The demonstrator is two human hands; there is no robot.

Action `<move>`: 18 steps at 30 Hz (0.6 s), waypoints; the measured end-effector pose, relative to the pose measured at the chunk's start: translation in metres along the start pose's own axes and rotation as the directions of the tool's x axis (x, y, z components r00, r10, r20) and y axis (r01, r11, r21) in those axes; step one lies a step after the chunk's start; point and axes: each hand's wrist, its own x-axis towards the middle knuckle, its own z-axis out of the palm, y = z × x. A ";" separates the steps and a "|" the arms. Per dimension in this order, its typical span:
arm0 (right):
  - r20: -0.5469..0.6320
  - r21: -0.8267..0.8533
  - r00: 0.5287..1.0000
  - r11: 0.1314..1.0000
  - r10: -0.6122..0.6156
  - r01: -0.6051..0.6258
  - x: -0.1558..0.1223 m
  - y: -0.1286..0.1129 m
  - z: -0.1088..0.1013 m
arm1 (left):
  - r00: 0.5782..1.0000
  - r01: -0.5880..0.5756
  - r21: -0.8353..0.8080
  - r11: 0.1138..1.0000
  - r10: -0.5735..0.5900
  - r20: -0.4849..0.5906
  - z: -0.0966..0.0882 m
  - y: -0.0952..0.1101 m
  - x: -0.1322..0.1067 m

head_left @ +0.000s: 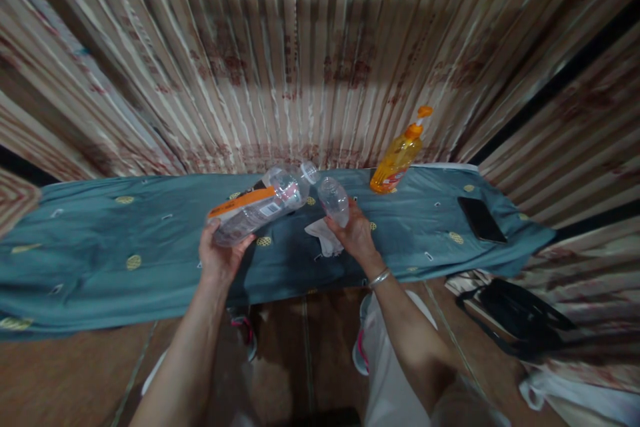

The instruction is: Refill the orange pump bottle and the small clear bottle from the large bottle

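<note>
My left hand (223, 253) is wrapped round the base of a large clear plastic bottle (265, 203) with an orange label. The bottle is tilted, its neck pointing up and to the right. In my right hand (356, 233) is a smaller clear plastic bottle (333, 200), leaning up and left. Its upper end is close to the large bottle's neck; whether they touch I cannot tell. Beneath my right hand there is a white cloth or tissue (325, 237), and the hand partly covers it.
A teal patterned cloth (165, 233) covers the long narrow table. Toward the back right stands a pump bottle of orange liquid (397, 160). A black phone (481, 219) lies at the right end. Behind hangs a striped curtain (280, 60). A dark bag (515, 313) is at lower right.
</note>
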 end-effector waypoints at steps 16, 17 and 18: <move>-0.035 -0.180 0.986 0.972 -0.161 0.152 -0.001 0.004 0.002 | 0.997 -0.069 0.074 0.995 0.066 0.040 -0.003 -0.003 0.009; -0.038 -0.181 0.986 0.971 -0.163 0.154 -0.001 0.005 0.001 | 0.997 -0.071 0.085 0.994 0.068 0.041 -0.003 -0.003 0.009; -0.040 -0.183 0.986 0.971 -0.164 0.154 -0.002 0.005 0.001 | 0.997 -0.075 0.096 0.993 0.071 0.041 -0.003 -0.002 0.010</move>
